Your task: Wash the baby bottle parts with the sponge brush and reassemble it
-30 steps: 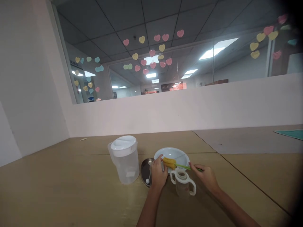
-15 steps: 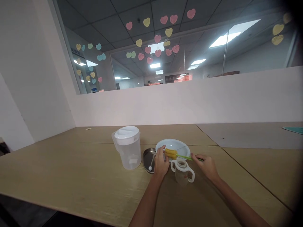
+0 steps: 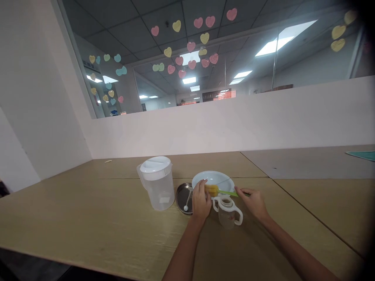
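Observation:
A bottle brush with a yellow sponge head and a green handle is held level over the near side of a white bowl. My right hand pinches the end of the handle. At the other end my left hand is closed about the tip of the sponge, which its fingers partly hide. Just below the brush stands a clear baby bottle with a white two-handled collar, its mouth uncovered.
Left of my left hand, a round metal dish holds a small white stick-like piece with a rounded end. A translucent lidded pitcher stands farther left. A green item lies at the far right of the table.
The camera view has shifted slightly. My left hand covers a little more of the yellow sponge head, while my right hand still grips the handle.

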Available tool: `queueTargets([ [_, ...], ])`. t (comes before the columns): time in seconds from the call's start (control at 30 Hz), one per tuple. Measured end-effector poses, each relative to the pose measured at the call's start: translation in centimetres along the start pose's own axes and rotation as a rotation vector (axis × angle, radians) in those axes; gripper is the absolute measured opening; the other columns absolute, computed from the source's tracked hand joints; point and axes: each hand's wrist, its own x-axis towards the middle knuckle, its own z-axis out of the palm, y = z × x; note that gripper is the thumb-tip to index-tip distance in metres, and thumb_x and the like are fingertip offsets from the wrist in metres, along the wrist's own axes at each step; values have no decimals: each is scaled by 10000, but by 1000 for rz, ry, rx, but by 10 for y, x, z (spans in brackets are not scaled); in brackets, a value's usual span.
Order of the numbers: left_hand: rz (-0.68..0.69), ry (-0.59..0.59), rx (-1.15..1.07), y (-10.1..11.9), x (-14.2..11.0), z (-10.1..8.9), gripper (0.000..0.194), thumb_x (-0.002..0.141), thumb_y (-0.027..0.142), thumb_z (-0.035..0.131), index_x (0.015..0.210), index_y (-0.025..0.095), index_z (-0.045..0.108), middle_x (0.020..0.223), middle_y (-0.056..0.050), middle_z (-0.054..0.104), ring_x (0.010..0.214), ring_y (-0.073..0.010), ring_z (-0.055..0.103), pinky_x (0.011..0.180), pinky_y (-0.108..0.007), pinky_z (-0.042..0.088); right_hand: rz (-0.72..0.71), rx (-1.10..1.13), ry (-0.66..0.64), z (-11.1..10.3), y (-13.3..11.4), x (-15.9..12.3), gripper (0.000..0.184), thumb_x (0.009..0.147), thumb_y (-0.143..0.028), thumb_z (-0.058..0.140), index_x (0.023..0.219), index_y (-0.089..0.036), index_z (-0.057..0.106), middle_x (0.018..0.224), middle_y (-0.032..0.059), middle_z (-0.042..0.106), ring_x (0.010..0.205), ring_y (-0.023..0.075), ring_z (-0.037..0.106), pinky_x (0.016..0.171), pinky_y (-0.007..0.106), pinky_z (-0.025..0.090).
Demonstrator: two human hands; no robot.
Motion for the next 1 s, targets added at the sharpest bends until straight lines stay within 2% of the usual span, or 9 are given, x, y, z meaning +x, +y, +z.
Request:
queueTargets([
  [0.1,-55,59,-3,-6,1,1,418,871,224,370,1286,175,392,1342,-99,432,1276,-198,356,1074,-391,297,78,87,25,-1,4,4,505,704,-585,500,523,-134,637,571,48,633,583,191,562,513,236,388],
  [0.27,-92,37,-142,-6,1,2,404,910,330,328,1275,177,411,1278,-104,502,1204,-187,442,1036,-370,334,220,227,17,0,6,6,471,650,-585,557,479,-146,576,422,-17,453,429,103,391,421,219,290],
  [0.37,-91,96,-195,-2,3,-2,370,905,354,356,1216,188,466,1192,-91,543,1137,-181,480,988,-343,369,233,287,22,0,2,4,486,613,-610,584,439,-160,517,384,-42,359,403,83,312,401,221,238],
  [0.5,-125,135,-217,2,5,-6,327,903,385,359,1091,189,542,1044,-77,583,983,-174,539,882,-316,423,236,335,6,-2,-8,0,484,590,-610,609,438,-162,505,390,-47,337,410,77,287,400,220,222],
  [0.6,-118,142,-204,3,5,-6,333,901,391,368,1112,188,527,1053,-81,560,964,-168,537,850,-298,438,255,351,6,-3,-13,-1,476,579,-595,625,433,-163,490,395,-52,319,415,71,274,402,217,216],
  [0.73,-118,311,-102,-3,9,-12,375,885,358,413,1219,193,456,1172,-106,462,1104,-187,472,951,-323,394,280,356,54,-3,-9,1,462,600,-583,611,447,-161,505,393,-54,315,412,74,278,399,220,223],
  [0.83,-183,437,35,-18,13,-21,339,872,263,401,1194,201,488,1221,-107,414,1176,-204,417,1008,-350,351,278,332,107,-2,-1,3,450,634,-571,583,472,-154,538,398,-46,340,407,82,303,392,224,238],
  [0.9,-235,405,134,-30,14,-26,341,835,168,402,1149,211,526,1223,-93,425,1182,-209,412,1020,-369,339,280,300,140,-2,4,4,438,656,-553,568,481,-151,551,405,-41,361,408,86,322,390,224,249],
  [1.0,-311,259,250,-45,14,-28,460,759,61,407,1182,219,498,1232,-79,450,1181,-211,422,1012,-380,346,271,245,169,-2,7,5,432,668,-538,558,478,-150,560,411,-32,394,418,96,351,398,223,272],
])
